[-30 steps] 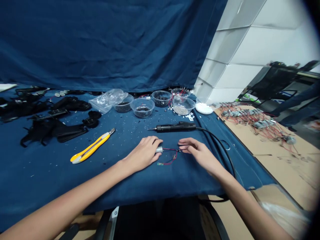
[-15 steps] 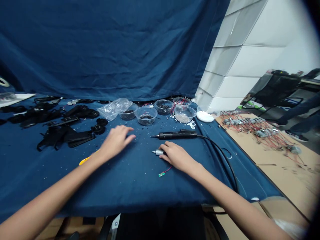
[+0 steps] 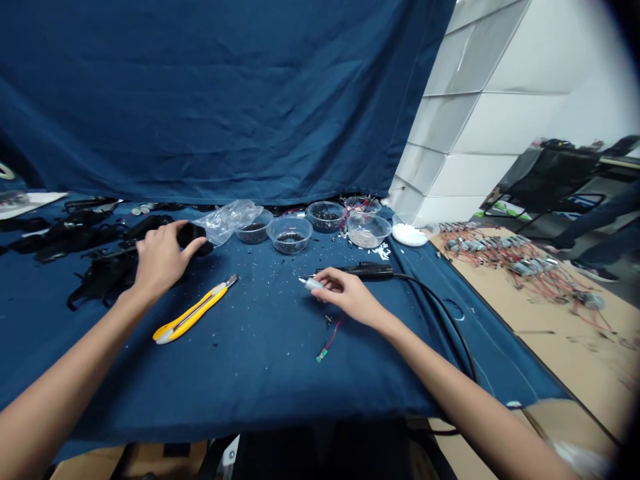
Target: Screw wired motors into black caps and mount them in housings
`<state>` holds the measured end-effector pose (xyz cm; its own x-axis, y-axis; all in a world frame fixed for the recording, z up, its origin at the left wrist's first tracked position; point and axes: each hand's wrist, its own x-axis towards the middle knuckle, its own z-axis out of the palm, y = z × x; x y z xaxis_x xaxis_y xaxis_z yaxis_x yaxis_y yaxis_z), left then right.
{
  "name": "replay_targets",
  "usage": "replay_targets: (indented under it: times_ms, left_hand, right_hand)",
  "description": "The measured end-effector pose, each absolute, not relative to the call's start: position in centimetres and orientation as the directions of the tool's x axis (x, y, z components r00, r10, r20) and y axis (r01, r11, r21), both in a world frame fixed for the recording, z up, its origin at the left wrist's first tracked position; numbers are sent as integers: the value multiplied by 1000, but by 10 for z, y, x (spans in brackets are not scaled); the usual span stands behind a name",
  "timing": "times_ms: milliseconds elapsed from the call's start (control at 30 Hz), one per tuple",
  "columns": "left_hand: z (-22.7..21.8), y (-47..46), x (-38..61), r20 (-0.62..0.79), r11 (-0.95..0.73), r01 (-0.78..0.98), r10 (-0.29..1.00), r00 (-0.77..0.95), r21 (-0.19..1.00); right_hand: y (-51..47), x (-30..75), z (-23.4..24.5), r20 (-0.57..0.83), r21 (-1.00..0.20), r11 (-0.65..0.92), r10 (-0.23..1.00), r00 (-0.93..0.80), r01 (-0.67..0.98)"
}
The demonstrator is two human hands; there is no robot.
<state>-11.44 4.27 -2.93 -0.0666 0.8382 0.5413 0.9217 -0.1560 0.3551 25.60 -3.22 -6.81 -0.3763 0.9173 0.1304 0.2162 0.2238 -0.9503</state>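
My left hand [image 3: 163,259] closes its thumb and fingers around a rounded black plastic part [image 3: 193,235], at the edge of a heap of black plastic parts [image 3: 95,280]. In my right hand [image 3: 345,293], a small silver motor [image 3: 314,284] is pinched between thumb and fingers, its pale tip pointing left. Below that hand a red wire leads to a small green circuit board [image 3: 321,355]. Just behind the right hand lies a black electric screwdriver [image 3: 373,270], partly covered by the fingers. A yellow utility knife [image 3: 195,312] rests between the two arms.
Clear bowls of small parts, one being a bowl of dark screws [image 3: 290,245], line the back beside a plastic bag [image 3: 227,220]. A black cable [image 3: 450,307] curves along the right. Several wired motors [image 3: 530,267] lie on cardboard. A person's legs show far right.
My left hand has moved left to the rounded black part, uncovering the yellow knife. My right hand has lifted the motor slightly, nearer the screwdriver.
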Motion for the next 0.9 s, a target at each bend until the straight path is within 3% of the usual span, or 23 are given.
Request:
replay_targets:
  times_ms: [67, 133, 200, 267, 433, 600, 900]
  left_hand:
    - [-29, 35, -86, 414, -234, 657, 901, -132, 717]
    - [-35, 24, -49, 252, -235, 234, 967, -42, 943]
    - [-43, 11, -12, 182, -177, -43, 972, 151, 983]
    - [-51, 0, 19, 154, -122, -146, 961, 228, 982]
    - [-67, -7, 56, 190, -167, -112, 949, 251, 980]
    - [-70, -5, 64, 188, -180, -59, 959, 210, 982]
    - [-76, -8, 60, 207, -287, 285, 938, 280, 915]
  right_hand:
    - [-31, 250, -64, 153, -970, 210, 919, -364, 124]
    - [-31, 242, -59, 178, -977, 207, 926, -332, 55]
    - [-32, 237, -54, 201, -976, 215, 936, -288, 17]
    - [-33, 235, -51, 206, -977, 214, 944, -258, 5]
    - [-32, 241, -50, 204, -975, 218, 958, -201, 51]
    - [-30, 251, -55, 214, -947, 250, 959, -185, 201]
    - [-27, 248, -64, 156, -945, 213, 961, -231, 248]
